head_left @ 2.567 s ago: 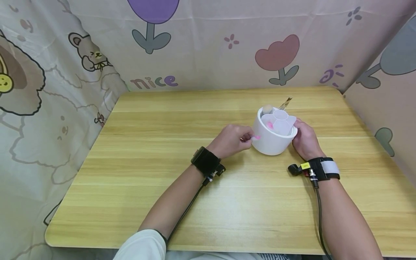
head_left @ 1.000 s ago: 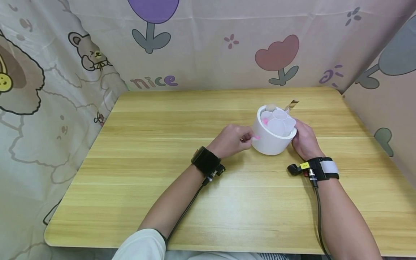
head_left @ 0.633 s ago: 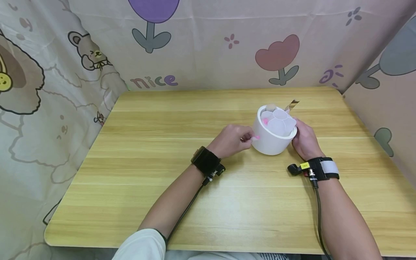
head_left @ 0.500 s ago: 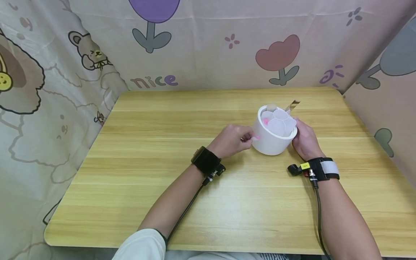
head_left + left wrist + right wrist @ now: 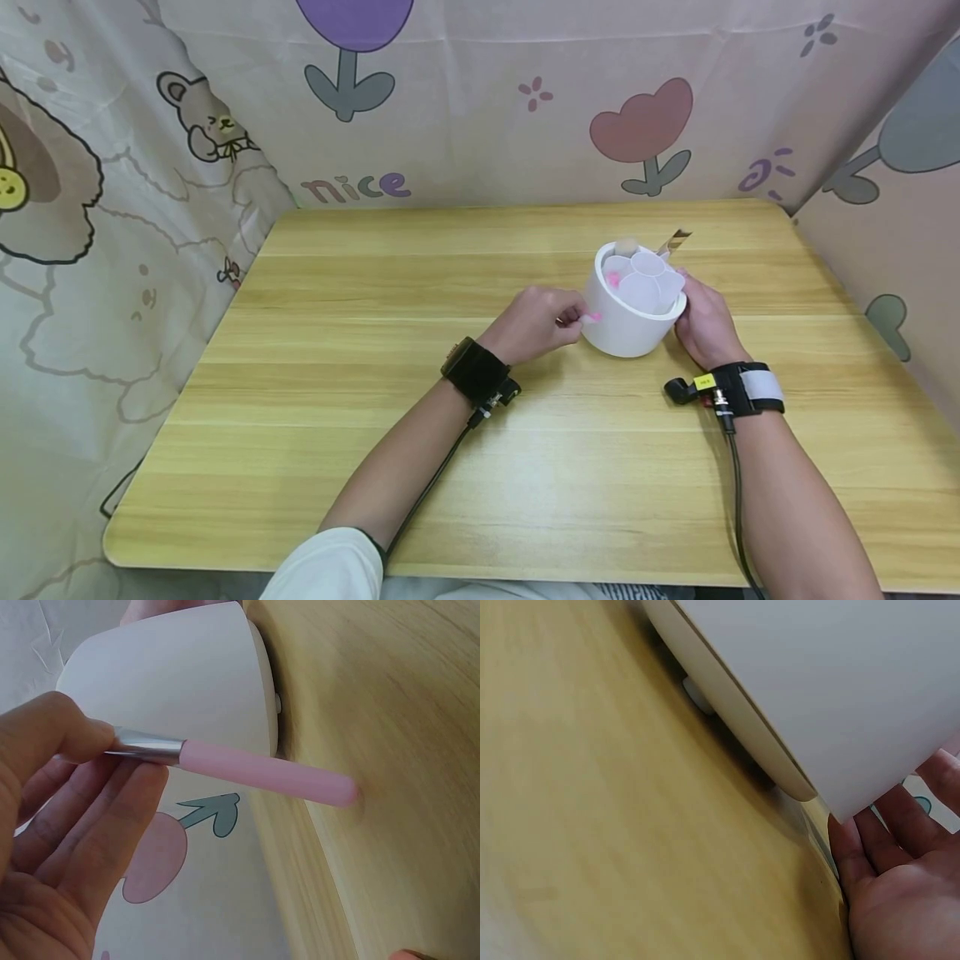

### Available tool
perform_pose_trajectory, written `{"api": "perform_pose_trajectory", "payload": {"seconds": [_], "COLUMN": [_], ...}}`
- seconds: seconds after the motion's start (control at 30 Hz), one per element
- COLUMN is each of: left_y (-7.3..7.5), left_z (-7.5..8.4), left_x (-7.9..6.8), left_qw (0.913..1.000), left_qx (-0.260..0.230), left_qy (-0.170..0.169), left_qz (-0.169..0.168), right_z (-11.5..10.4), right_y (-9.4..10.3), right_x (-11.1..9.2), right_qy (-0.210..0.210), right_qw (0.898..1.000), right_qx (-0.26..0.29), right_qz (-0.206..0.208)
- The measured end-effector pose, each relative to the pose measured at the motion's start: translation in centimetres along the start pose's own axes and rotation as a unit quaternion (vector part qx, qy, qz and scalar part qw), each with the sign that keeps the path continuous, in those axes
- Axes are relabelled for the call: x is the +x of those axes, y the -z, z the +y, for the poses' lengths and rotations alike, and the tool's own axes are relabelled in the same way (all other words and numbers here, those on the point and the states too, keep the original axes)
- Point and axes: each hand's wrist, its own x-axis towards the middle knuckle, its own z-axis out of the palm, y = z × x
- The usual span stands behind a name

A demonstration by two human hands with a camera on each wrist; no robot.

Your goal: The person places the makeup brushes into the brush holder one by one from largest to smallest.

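My left hand (image 5: 534,323) pinches a makeup brush (image 5: 262,774) by its silver metal collar. The brush's pink handle points away from the fingers, and its bristle end is hidden behind the hand in the left wrist view. Close beside it stands a round white brush holder (image 5: 630,332) with a flower-shaped divider (image 5: 648,283) in its top. My right hand (image 5: 707,323) holds the holder's right side, fingers curved around the wall; part of them is hidden behind it in the right wrist view.
A beige rounded tip (image 5: 626,247), a pink tip (image 5: 613,279) and a gold-and-brown piece (image 5: 677,242) show at the holder's top. All stand on a wooden table (image 5: 360,375). Patterned curtains (image 5: 465,100) close off the back and sides. Cables run from both wrist cameras.
Between the earliest frame and one second ago, the holder's top and the items in it turned slightly. Both hands have stayed in place, and nothing visibly differs since.
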Motion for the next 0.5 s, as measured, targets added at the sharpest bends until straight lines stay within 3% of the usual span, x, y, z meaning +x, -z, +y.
{"api": "perform_pose_trajectory", "payload": {"seconds": [0.5], "left_y": [-0.06], "left_z": [-0.01], "left_x": [-0.04], "left_qw": [1.0000], "left_qx": [-0.002], "left_qy": [-0.002], "left_qz": [0.001], "right_z": [0.00], "right_y": [0.01], "right_x": [-0.07], "right_qy": [-0.001], "right_qw": [1.000], "right_qx": [-0.012], "right_qz": [-0.001]}}
